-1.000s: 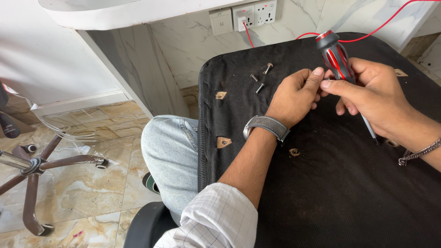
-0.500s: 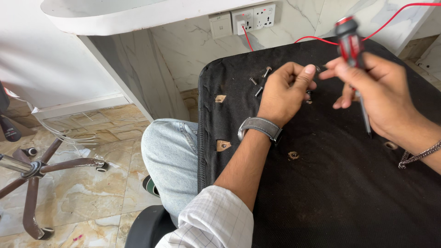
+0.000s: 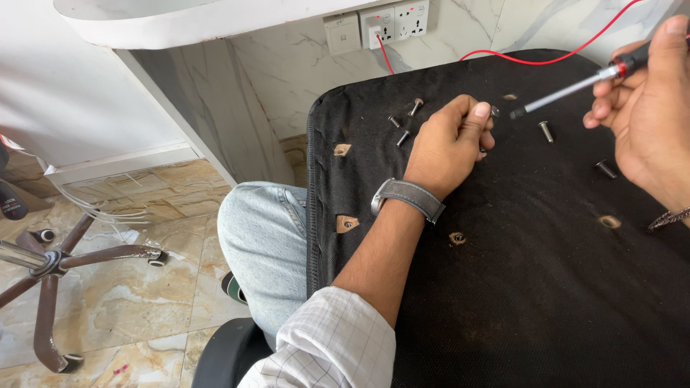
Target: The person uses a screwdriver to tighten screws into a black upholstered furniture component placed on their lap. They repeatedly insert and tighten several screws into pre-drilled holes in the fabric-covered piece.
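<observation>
A black fabric-covered seat panel point(image 3: 546, 287) lies across my lap with its underside up. My left hand point(image 3: 449, 147), a grey watch on its wrist, rests on the panel with fingers curled, pinching a small screw point(image 3: 494, 111) at the thumb tip. My right hand point(image 3: 647, 122) is at the upper right, gripping a red-and-black screwdriver point(image 3: 560, 92). Its shaft points left, and the tip hangs a little to the right of my left thumb. Loose bolts lie on the fabric: several point(image 3: 415, 107) beyond my left hand and two others point(image 3: 546, 131) point(image 3: 605, 169) between my hands.
Torn mounting holes point(image 3: 347, 223) point(image 3: 457, 238) point(image 3: 609, 222) show wood through the fabric. A red cable point(image 3: 553, 57) runs from a wall socket point(image 3: 394, 21) behind the panel. A chair's wheeled star base point(image 3: 50, 262) lies on the marble floor at left. My jeans-clad knee point(image 3: 262, 237) is under the panel.
My right hand has pulled the screwdriver up and to the right, away from my left hand. My left hand stays curled on the panel.
</observation>
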